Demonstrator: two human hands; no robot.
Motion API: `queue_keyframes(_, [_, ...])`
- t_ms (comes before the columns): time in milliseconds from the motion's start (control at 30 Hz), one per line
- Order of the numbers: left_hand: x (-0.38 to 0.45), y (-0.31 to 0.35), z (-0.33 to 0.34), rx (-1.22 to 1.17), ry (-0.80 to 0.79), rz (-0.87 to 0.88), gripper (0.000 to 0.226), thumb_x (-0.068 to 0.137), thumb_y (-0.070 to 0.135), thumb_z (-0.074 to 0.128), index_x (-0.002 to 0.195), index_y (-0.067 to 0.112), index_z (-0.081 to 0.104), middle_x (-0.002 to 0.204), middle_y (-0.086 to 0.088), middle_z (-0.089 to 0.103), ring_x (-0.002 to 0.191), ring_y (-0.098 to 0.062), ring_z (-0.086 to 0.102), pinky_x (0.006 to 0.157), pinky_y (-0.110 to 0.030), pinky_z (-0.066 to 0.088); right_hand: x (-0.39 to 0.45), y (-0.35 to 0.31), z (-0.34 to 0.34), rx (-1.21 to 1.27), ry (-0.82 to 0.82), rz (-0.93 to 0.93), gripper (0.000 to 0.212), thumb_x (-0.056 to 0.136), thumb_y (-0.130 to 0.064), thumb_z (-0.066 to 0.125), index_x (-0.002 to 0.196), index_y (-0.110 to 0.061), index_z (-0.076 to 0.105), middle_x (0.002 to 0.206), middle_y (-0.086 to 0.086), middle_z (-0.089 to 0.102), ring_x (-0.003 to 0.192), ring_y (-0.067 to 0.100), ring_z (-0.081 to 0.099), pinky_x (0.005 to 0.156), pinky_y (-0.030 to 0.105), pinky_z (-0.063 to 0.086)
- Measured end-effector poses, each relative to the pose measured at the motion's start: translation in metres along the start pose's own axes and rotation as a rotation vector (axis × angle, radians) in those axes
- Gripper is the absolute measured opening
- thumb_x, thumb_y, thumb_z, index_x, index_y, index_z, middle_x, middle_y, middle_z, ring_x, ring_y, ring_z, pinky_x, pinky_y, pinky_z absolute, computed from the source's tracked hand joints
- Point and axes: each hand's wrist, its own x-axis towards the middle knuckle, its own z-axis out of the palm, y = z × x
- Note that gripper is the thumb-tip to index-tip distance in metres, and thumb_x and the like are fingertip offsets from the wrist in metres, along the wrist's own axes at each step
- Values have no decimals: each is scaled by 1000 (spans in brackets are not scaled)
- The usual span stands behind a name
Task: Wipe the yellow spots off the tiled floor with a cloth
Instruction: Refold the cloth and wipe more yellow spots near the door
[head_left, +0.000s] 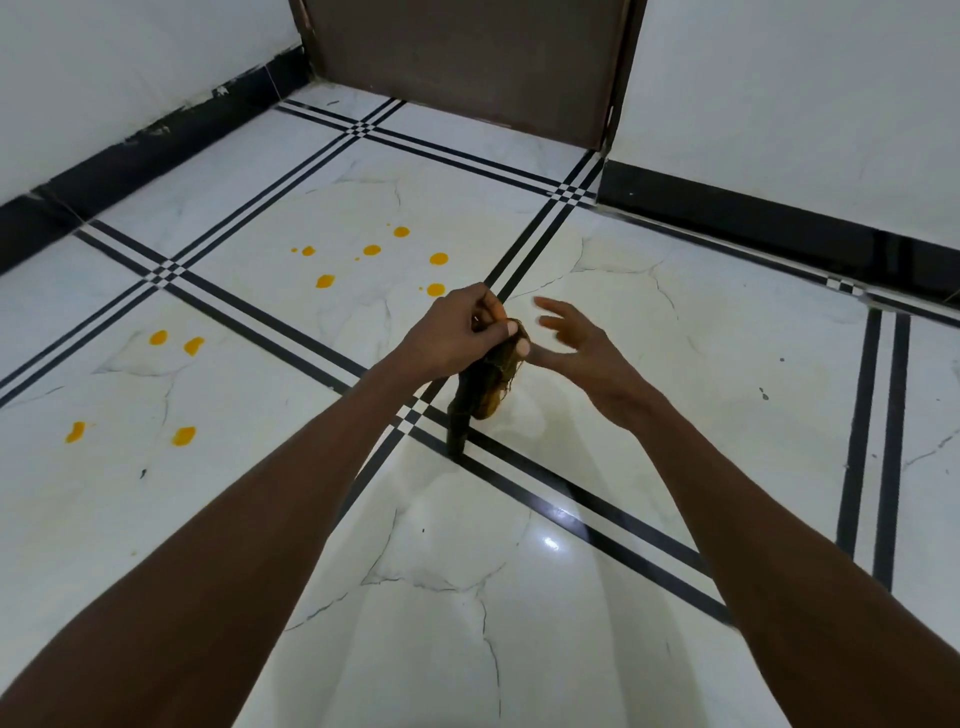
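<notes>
Cloth in hand, every spot unwiped.
The left hand (457, 332) pinches a brown cloth (488, 379) hanging above the tiled floor (675, 415); the right hand (582, 348) is beside it, fingers spread. A bunched cloth may smear; a loose pinch may drop it. About eleven larger yellow spots (363, 260) lie ahead-left: seven, two, two.

The tiled floor (649, 332) is glossy white marble with faint grey veins, crossed by paired black stripes that break into small black-and-white checks where they meet. Orange-yellow spots (371, 250) speckle the tiles left of the cloth (488, 384), which is dark olive-brown with a mustard-yellow patch. Beyond the cloth, a black skirting band (753, 218) runs under plain white walls (779, 78), and the door (467, 57) is dull brown.
</notes>
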Motion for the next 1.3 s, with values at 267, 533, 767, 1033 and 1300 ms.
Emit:
queue_keyframes(267, [-4,4,-23,-133,-47,-31,36,90,23,81,119,15,62,98,-1,72,93,-14,69,75,-27,59,16,-10,19,-240,-105,-103,32,96,-38,74,115,-13,72,109,3,76,107,16,71,96,33,56])
queue_keyframes(533, [-5,-4,-48,199,-98,-97,47,79,23,89,117,17,62,101,0,64,100,-24,66,78,-30,54,11,-30,-3,54,-139,-32,27,96,-34,73,109,-10,76,117,16,76,117,27,70,100,35,57])
queue_keyframes(767, [-6,-7,-61,254,-117,-157,37,85,35,84,104,5,74,99,-10,71,75,-13,59,63,-24,45,16,-59,1,-33,-11,-165,24,109,-42,50,114,-19,57,104,14,72,98,20,73,81,32,62])
queue_keyframes(1033, [-24,-30,-74,-13,-32,-212,42,95,42,72,103,1,74,91,-15,66,91,-18,58,78,-29,42,7,-46,-3,-529,156,-237,34,113,-47,28,123,-21,46,98,11,70,89,30,71,77,46,62])
queue_keyframes(1300, [-8,6,-88,-878,145,-164,39,105,47,52,129,17,62,133,-5,68,129,-26,62,108,-44,54,10,-94,-4,350,99,22,41,108,-53,42,123,-21,62,116,5,69,113,26,69,94,42,61])
